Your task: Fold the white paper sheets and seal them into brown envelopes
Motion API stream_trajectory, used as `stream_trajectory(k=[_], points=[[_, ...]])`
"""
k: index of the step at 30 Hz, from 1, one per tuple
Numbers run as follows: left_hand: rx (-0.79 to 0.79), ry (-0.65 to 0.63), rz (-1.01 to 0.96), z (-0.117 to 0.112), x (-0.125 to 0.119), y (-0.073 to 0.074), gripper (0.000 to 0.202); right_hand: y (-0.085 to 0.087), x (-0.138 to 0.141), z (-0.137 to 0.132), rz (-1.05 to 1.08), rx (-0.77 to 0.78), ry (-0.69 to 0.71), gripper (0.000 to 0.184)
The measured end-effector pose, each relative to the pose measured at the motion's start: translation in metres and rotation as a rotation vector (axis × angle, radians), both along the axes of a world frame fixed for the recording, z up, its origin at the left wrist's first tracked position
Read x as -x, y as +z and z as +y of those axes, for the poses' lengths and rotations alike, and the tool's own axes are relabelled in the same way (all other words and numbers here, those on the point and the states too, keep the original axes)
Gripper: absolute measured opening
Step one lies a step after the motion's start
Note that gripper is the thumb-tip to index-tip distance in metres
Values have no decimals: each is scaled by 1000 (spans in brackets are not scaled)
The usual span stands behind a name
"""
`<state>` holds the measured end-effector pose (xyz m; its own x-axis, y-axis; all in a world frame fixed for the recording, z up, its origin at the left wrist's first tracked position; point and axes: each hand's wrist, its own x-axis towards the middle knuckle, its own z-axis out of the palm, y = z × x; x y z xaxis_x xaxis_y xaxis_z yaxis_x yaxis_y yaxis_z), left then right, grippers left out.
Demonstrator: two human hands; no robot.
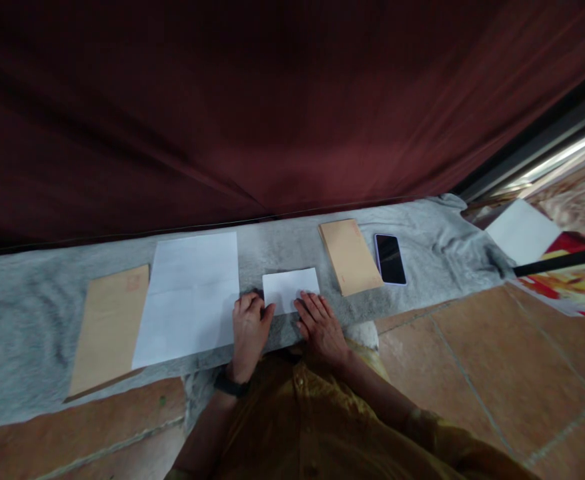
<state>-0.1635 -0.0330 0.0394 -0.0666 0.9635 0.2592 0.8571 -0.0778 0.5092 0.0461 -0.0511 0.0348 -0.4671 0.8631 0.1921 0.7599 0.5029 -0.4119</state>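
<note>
A small folded sheet of white paper (285,287) lies on the grey cloth between my two hands. My left hand (249,327), with a dark band on its wrist, rests at the paper's left edge. Its fingers are loosely bent, and the thumb stands apart from them by the lower left corner. My right hand (319,327) lies flat with its fingers stretched out, their tips on the paper's lower right part. To the left, a large white sheet (189,300) partly covers a brown envelope (109,320). A stack of brown envelopes (351,257) lies to the right.
A phone (391,259) lies face up beside the envelope stack. Grey cloth (432,253) covers the long, narrow surface. A dark red curtain (252,120) hangs behind it. At far right are a white sheet (522,230) and a dark bar (562,260). Below is tiled floor (452,373).
</note>
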Motion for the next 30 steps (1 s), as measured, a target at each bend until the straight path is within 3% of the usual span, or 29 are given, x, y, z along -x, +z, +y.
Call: stream_trajectory(k=[15,25,30], points=[[41,60,49,-2,-4,0,8,-5,0,0,-41,-41,9,50],[27,102,84,-3,-8,4,22,-7,-1,1,-81,-59,26,50],[-54,-17,71,-8,-16,6,34,-4,-1,0,-81,-47,18,49]])
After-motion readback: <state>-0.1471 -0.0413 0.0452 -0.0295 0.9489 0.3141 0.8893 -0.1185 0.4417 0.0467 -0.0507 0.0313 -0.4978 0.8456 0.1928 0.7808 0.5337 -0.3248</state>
